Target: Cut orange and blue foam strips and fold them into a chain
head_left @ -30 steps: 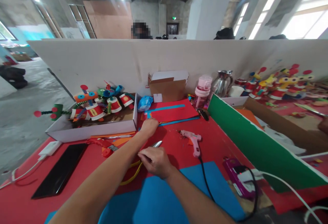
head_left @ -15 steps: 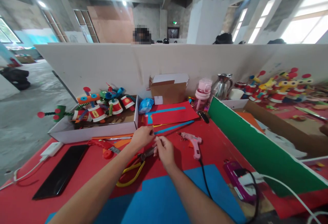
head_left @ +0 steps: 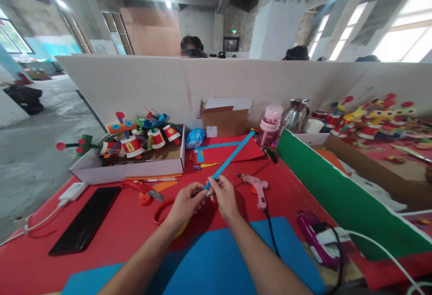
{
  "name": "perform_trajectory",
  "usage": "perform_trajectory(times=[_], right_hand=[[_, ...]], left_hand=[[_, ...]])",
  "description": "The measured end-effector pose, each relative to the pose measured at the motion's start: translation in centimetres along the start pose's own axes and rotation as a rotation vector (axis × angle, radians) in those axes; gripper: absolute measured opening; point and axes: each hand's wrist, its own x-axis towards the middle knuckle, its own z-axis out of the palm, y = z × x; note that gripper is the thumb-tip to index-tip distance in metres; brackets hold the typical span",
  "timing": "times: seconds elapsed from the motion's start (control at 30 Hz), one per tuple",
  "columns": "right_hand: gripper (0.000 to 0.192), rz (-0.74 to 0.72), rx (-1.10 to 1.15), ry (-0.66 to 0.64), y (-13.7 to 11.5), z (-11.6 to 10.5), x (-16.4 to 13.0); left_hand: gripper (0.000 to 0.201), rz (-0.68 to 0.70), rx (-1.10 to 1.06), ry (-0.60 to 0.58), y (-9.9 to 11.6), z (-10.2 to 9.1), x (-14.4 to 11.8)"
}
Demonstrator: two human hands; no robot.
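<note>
A long blue paper strip [head_left: 232,154] slants up and away from my fingers over the red table. My left hand [head_left: 188,203] pinches its near end, with the fingers closed. Right beside it, my right hand [head_left: 223,196] also pinches the strip a little higher up. Scissors with red and yellow handles [head_left: 161,212] lie partly hidden beneath my left hand. To the right of my hands rests a pink hot glue gun [head_left: 258,189]. Blue sheets [head_left: 209,259] lie under my forearms. Red sheets with another blue strip [head_left: 221,145] lie beyond my hands.
On the left stands a white box [head_left: 128,173] of paper-cup figures, with a black phone [head_left: 86,221] and a utility knife [head_left: 148,192] in front. A green-sided box [head_left: 313,191] bounds the right, near a purple power strip [head_left: 317,239]. A white partition [head_left: 151,79] closes the back.
Both hands have come nearer to me, and the blue strip has been lifted from the table and now points up and right. The view has shifted slightly.
</note>
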Motion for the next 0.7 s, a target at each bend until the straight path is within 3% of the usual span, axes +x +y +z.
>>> perform_trajectory(times=[0.17,0.33,0.57,0.7], right_hand=[[0.031,-0.051,-0.097,0.044,-0.9,-0.4,0.1],[0.030,-0.092,-0.119,0.116,-1.7,-1.2,0.4],[0.035,0.038,-0.178,-0.200,-0.7,-0.5,0.0],[0.034,-0.022,-0.160,-0.069,-1.2,-1.1,0.5]], left_hand=[[0.036,0.042,0.112,-0.069,0.1,-1.3,0.1],[0.041,-0.079,0.080,-0.176,0.2,-2.7,-0.1],[0.044,-0.117,0.080,-0.192,-0.1,-2.8,-0.1],[0.040,-0.074,0.159,-0.248,-0.1,-3.5,0.0]])
